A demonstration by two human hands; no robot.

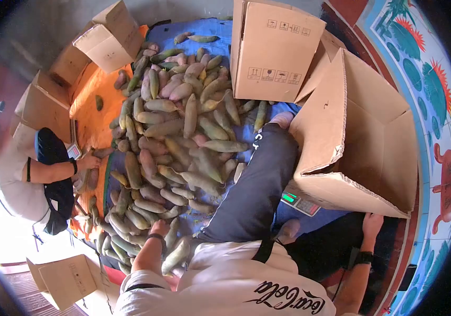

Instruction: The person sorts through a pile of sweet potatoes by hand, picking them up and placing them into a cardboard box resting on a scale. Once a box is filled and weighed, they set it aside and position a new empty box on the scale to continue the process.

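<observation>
A big heap of long green-brown vegetables (165, 129), some of them pinkish, is spread over the floor before me. At the near edge of the heap, my left hand (158, 228) is down among them, its fingers curled on one; the grip is partly hidden. Over on the right, my right hand (373, 222) grips the lower edge of a large open cardboard box (378, 203). The box is tilted, its mouth facing me, and its visible inside is bare. Beside the box, a scale with a lit green display (290, 198) sits near my leg.
A tall closed carton (275, 52) stands behind the open box. Blue sheeting (204, 29) and orange sheeting (91, 95) lie under the heap. On the left another person (20, 174) sits by a second scale (74, 151), with more cartons (107, 45) around. A carton (67, 279) lies at lower left.
</observation>
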